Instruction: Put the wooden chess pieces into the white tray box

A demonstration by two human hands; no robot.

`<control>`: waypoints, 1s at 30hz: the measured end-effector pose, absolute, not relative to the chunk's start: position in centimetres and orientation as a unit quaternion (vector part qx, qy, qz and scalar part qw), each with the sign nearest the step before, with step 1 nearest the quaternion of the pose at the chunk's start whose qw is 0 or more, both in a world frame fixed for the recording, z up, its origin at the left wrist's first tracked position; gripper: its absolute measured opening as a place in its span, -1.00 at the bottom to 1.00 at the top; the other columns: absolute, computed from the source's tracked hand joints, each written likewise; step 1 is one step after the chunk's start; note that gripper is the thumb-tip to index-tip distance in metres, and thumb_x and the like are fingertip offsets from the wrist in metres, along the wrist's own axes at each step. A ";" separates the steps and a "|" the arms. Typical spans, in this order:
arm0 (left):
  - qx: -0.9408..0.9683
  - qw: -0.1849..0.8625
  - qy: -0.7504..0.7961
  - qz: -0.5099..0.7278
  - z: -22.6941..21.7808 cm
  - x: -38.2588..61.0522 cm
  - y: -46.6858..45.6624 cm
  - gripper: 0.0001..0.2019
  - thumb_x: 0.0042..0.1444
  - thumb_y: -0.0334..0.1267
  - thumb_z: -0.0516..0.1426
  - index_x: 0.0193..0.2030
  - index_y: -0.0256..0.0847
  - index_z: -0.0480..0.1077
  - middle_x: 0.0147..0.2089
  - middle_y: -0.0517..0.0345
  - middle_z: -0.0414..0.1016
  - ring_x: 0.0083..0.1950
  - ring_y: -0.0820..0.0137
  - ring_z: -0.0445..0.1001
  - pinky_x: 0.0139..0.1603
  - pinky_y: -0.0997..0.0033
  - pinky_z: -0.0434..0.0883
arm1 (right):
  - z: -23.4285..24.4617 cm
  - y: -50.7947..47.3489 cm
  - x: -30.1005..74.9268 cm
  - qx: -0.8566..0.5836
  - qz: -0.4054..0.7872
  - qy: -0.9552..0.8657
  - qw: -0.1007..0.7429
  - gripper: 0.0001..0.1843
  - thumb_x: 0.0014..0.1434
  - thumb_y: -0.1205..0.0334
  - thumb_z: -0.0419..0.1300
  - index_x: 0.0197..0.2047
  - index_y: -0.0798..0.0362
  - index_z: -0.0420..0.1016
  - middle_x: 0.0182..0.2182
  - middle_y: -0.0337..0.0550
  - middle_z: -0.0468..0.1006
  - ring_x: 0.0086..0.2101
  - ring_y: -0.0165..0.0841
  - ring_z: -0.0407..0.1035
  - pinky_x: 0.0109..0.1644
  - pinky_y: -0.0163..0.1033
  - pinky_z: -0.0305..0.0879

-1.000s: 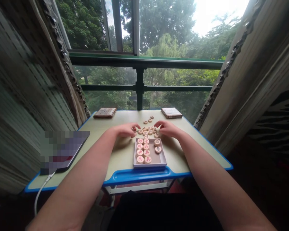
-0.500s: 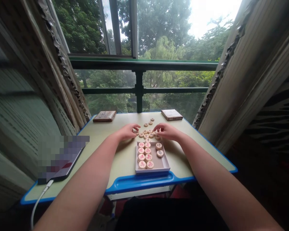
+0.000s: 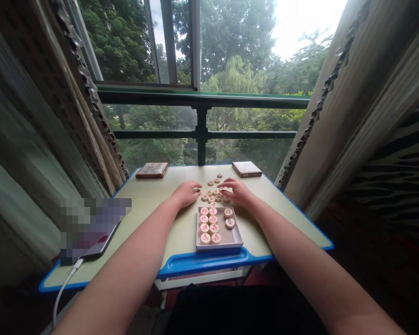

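Note:
My left hand (image 3: 187, 193) is at the left edge of a loose cluster of round wooden Chinese chess pieces (image 3: 205, 197). Its fingers are curled about a Chinese chess piece at that edge, partly hidden by them. From the right, my right hand (image 3: 236, 191) reaches over the cluster, thumb and fingers apart, close to several pieces. Just nearer to me lies a shallow white box (image 3: 233, 241). Two columns of red-marked pieces (image 3: 214, 228) fill its left side, and two dark-marked pieces (image 3: 229, 223) sit at its upper right.
A brown flat box (image 3: 152, 170) lies at the table's back left, a paler flat box (image 3: 246, 169) at the back right. On the left is a device (image 3: 103, 242) with a white cable (image 3: 63, 288). The table's front has a blue tray groove (image 3: 206, 260). Curtains flank the window.
My right hand has shifted slightly left over the cluster, its fingers more stretched out. The left hand's fingers have curled in at the cluster's left edge. The whole view has tilted slightly.

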State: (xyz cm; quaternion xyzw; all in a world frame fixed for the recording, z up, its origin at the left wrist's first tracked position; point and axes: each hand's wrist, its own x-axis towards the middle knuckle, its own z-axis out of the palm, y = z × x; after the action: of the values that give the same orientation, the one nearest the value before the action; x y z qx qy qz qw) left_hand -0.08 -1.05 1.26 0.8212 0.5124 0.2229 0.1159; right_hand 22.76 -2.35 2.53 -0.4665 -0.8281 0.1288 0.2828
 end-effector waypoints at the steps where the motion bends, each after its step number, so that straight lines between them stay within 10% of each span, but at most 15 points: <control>1: 0.819 0.114 0.515 0.227 1.3 -0.1 -1.0 -0.66 -0.02 -0.33 0.05 -0.08 -0.27 0.46 -0.05 -0.04 0.47 -0.21 0.31 0.43 -0.07 0.39 0.33 | 2.4 -2.2 22.7 -0.453 0.127 -0.837 0.278 -0.73 0.08 0.25 0.17 -0.13 0.03 0.56 -0.13 -0.06 0.48 -0.12 -0.31 0.33 0.04 -0.19 0.20; 11: 0.809 0.134 0.519 0.239 1.1 -0.1 -1.1 -0.66 -0.01 -0.12 0.12 -0.12 -0.23 0.47 -0.20 0.04 0.49 -0.28 0.33 0.42 -0.19 0.38 0.37 | 2.1 -1.9 23.0 -0.460 0.143 -0.823 0.301 -0.78 0.08 0.34 0.13 -0.26 0.09 0.60 -0.21 -0.09 0.57 -0.25 -0.35 0.42 -0.08 -0.27 0.30; 19: 0.818 0.139 0.485 0.278 0.7 0.6 -0.7 -0.56 -0.04 -0.48 -0.03 -0.05 -0.19 0.47 0.02 0.07 0.42 -0.04 0.35 0.41 0.06 0.42 0.33 | 2.4 -2.0 23.4 -0.504 0.167 -0.812 0.243 -0.75 -0.02 0.41 0.14 -0.28 0.09 0.61 -0.26 -0.12 0.59 -0.30 -0.36 0.43 -0.18 -0.34 0.33; 30: 0.853 0.115 0.457 0.224 0.9 1.5 -1.2 -0.71 0.03 -0.35 -0.01 -0.22 -0.21 0.52 -0.17 0.09 0.55 -0.10 0.30 0.45 0.00 0.35 0.37 | 2.4 -2.1 23.0 -0.523 0.148 -0.811 0.217 -0.79 0.07 0.22 0.17 -0.24 0.06 0.58 -0.31 -0.11 0.58 -0.33 -0.35 0.40 -0.24 -0.33 0.28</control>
State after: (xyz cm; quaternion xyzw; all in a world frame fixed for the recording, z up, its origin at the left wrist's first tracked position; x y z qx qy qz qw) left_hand 1.49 -1.23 0.94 0.8528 0.4573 0.2242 0.1151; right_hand 23.02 -2.07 2.41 -0.5231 -0.8108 0.1475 0.2172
